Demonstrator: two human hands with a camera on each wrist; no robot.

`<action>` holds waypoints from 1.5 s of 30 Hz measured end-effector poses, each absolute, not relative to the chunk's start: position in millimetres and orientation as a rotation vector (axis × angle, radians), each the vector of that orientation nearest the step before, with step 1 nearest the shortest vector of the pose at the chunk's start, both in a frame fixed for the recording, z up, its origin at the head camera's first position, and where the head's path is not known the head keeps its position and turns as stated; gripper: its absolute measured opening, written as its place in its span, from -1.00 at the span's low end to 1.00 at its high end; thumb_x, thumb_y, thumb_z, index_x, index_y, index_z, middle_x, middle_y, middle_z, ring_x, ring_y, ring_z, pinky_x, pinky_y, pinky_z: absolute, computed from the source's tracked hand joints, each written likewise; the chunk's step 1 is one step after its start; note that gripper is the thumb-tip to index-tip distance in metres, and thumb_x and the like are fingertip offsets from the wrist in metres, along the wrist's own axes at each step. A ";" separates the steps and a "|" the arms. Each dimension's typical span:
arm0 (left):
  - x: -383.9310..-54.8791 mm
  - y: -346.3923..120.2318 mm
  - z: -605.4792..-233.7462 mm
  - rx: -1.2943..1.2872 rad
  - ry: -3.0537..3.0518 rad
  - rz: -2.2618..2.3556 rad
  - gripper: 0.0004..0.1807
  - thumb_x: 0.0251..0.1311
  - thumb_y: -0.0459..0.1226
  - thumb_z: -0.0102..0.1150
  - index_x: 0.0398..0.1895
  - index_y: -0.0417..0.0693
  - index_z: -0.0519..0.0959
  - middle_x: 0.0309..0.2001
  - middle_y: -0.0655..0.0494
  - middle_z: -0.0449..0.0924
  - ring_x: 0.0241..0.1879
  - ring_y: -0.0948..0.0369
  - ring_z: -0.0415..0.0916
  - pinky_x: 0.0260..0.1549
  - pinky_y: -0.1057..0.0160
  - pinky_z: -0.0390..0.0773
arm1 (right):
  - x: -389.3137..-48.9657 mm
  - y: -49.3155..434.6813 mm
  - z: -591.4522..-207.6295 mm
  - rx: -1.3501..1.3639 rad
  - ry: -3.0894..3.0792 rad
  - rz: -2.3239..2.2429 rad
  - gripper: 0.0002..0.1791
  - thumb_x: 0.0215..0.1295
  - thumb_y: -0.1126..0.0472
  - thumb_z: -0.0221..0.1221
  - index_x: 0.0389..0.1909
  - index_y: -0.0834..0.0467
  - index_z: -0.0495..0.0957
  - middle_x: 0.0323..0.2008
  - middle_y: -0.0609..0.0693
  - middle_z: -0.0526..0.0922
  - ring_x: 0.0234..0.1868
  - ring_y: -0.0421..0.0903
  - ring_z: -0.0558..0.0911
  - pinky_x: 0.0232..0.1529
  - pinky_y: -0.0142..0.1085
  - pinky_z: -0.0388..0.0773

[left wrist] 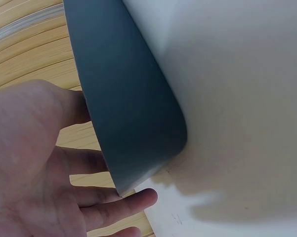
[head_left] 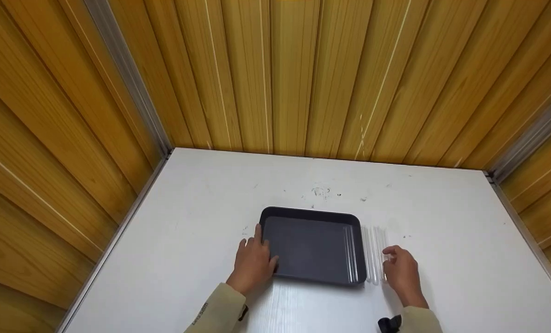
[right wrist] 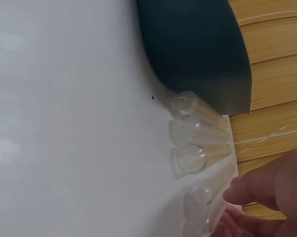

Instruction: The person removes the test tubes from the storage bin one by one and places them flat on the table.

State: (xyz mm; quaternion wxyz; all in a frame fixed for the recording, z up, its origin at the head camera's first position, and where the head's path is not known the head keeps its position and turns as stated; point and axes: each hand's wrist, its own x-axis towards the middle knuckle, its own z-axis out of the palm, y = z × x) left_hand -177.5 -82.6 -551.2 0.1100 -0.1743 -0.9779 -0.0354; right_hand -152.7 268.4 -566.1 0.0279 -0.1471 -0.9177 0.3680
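Observation:
A dark grey rectangular tray (head_left: 310, 249) lies on the white table, with several clear tubes inside along its right side. My left hand (head_left: 253, 260) rests over the tray's left rim, thumb and index finger reaching inside, the other fingers fairly straight; in the left wrist view the tips of the thumb and index finger disappear behind the tray wall (left wrist: 128, 98). Right of the tray, more clear test tubes (right wrist: 192, 131) lie side by side, rounded ends toward the wrist camera. My right hand (head_left: 402, 273) pinches the outermost test tube (right wrist: 200, 224) between thumb and fingers.
Wood-patterned panels (head_left: 294, 78) rise behind and along both sides of the white table (head_left: 201, 199). Metal posts (head_left: 132, 69) stand at the corners. Dark scuff marks spot the tabletop beyond the tray. One tube (right wrist: 185, 103) lies close against the tray's outer wall.

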 end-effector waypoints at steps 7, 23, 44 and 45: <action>-177.2 -82.6 -551.2 -0.505 -2.885 -0.108 -0.45 0.18 0.06 0.23 -0.01 -0.24 0.64 0.31 -0.31 0.35 -0.07 0.00 0.61 0.00 0.01 0.50 | -152.8 266.7 -563.5 -0.457 -2.824 1.155 -0.68 0.26 0.43 0.01 0.02 0.38 0.50 -0.07 0.38 0.52 -0.08 0.21 0.54 -0.26 -0.14 0.52; -178.1 -81.8 -551.6 -0.515 -2.894 -0.128 -0.47 0.19 0.03 0.24 -0.03 -0.26 0.63 0.32 -0.33 0.33 -0.08 0.00 0.60 0.01 0.01 0.50 | -157.7 243.4 -548.0 -0.400 -2.744 1.086 -0.70 0.29 0.37 0.10 0.03 0.33 0.53 0.01 0.36 0.53 0.01 0.23 0.56 -0.09 0.04 0.51; -178.2 -81.9 -551.2 -0.510 -2.918 -0.089 -0.45 0.21 0.06 0.21 0.01 -0.25 0.62 0.33 -0.32 0.31 -0.07 -0.01 0.60 0.01 0.02 0.50 | -162.3 213.0 -529.8 -0.282 -2.722 1.209 -0.67 0.30 0.39 0.10 0.08 0.31 0.51 0.04 0.27 0.60 -0.08 0.09 0.64 -0.17 -0.14 0.60; -178.2 -81.9 -551.1 -0.509 -2.919 -0.090 -0.44 0.20 0.06 0.21 0.01 -0.25 0.62 0.33 -0.32 0.31 -0.07 -0.01 0.60 0.01 0.02 0.49 | -162.7 211.9 -529.5 -0.280 -2.724 1.213 -0.68 0.30 0.39 0.10 0.08 0.31 0.52 0.04 0.27 0.60 -0.07 0.08 0.64 -0.17 -0.15 0.60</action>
